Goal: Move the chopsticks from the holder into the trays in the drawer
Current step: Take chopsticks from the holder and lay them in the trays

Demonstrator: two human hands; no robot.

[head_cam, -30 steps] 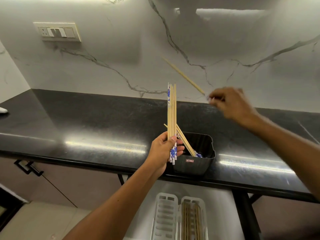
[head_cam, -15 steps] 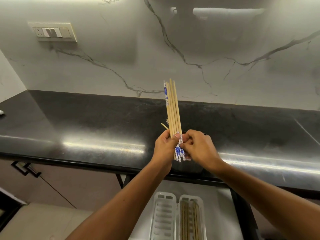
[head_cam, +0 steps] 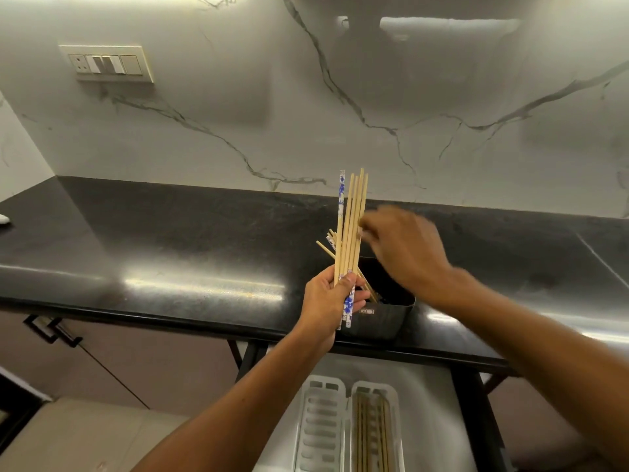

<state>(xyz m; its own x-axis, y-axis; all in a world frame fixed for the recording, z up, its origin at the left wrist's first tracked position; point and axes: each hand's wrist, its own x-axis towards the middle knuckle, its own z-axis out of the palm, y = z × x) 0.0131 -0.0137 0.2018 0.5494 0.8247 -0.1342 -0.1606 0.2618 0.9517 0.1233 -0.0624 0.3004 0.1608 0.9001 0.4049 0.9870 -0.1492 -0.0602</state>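
The left hand (head_cam: pixel 328 296) has its grip clamped on an upright chopstick bundle (head_cam: pixel 350 229) above the black holder (head_cam: pixel 384 316) on the bench (head_cam: pixel 170 247). The right hand (head_cam: pixel 403 248) is blurred; its grip is unreadable. The trays (head_cam: pixel 350 427) are cut off below.

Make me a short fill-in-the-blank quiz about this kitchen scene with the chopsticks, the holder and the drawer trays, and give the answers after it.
1. The bundle of chopsticks is gripped upright by the ____ hand.
2. The holder sitting on the countertop is ____ in colour.
3. Of the two white trays in the drawer, the left tray holds ____ chopsticks, while the right tray has several.
4. The right hand is above the ____.

Answers: left; black; no; holder
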